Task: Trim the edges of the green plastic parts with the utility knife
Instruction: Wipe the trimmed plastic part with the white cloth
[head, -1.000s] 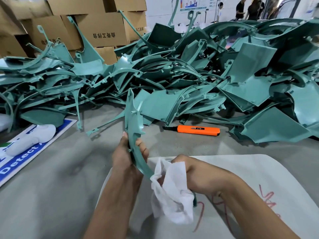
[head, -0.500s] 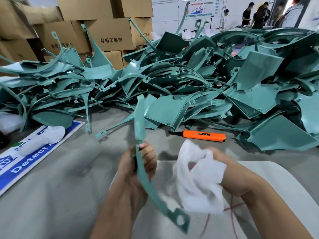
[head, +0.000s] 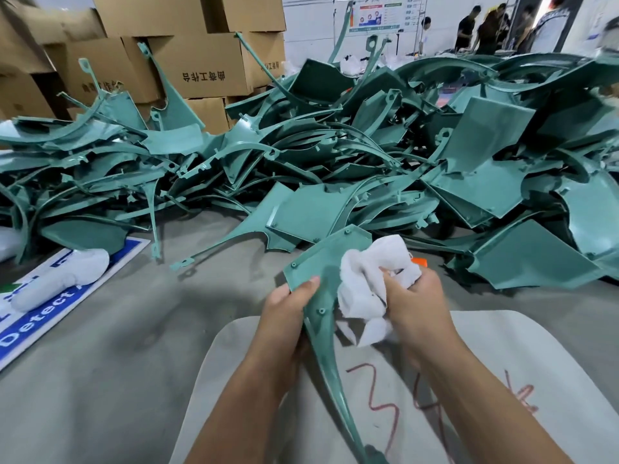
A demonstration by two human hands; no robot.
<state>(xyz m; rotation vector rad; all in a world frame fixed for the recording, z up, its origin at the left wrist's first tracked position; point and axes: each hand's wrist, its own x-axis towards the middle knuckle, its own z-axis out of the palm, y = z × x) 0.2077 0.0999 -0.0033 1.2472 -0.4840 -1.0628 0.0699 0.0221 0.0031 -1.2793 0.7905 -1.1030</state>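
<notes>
Head view: one green plastic part (head: 330,262) is gripped by the left hand (head: 288,309), one white cloth (head: 371,279) is bunched against it in the right hand (head: 413,301), and one orange utility knife (head: 419,261) is left behind them before the pile (head: 368,155).

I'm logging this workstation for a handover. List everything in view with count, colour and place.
green plastic part: one, teal, held up at centre
white cloth: one, white, against the held part
utility knife: one, orange, mostly hidden behind the cloth
pile of green parts: many, teal, across the floor behind
cardboard boxes: several, brown, rear left
sign: one, blue and white, floor left
white mat: one, white with red marks, under the arms
people: several, far right rear
left hand: holds the part
right hand: grips the cloth
</notes>
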